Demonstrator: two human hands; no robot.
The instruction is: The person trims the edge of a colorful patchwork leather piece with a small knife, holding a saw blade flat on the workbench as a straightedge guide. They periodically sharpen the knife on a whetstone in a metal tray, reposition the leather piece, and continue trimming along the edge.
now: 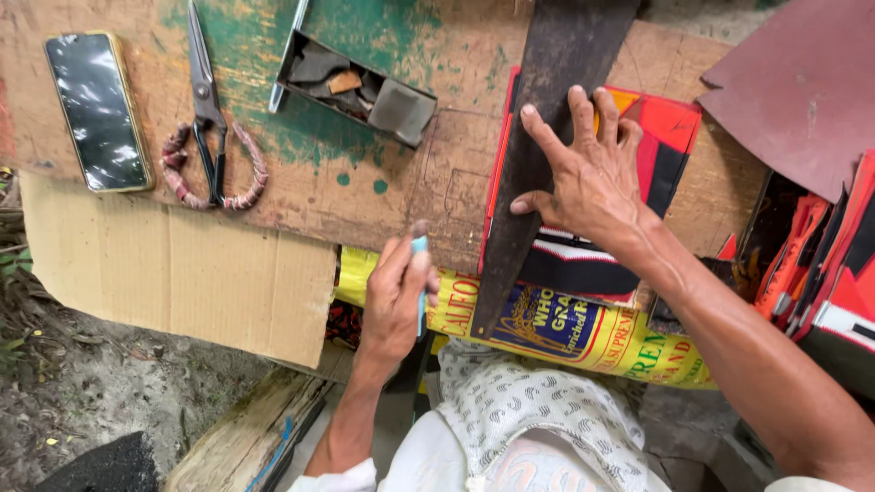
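My right hand point(588, 173) lies flat, fingers spread, on a long dark strip point(538, 137) that slants across a red, orange and black patterned piece point(665, 150) on the worn wooden board point(383, 182). My left hand point(394, 296) is at the board's near edge, fingers closed on a small light-blue piece, perhaps chalk point(419, 248), just left of the strip's lower end.
A phone point(97, 109) and scissors with wrapped handles point(210, 118) lie at the board's left. A small metal tray of scraps point(365, 87) sits at the top middle. Cardboard point(182, 273) hangs below; a yellow printed sack point(565, 333) drapes the edge. Maroon sheet point(802, 82) and stacked orange pieces point(820, 264) lie right.
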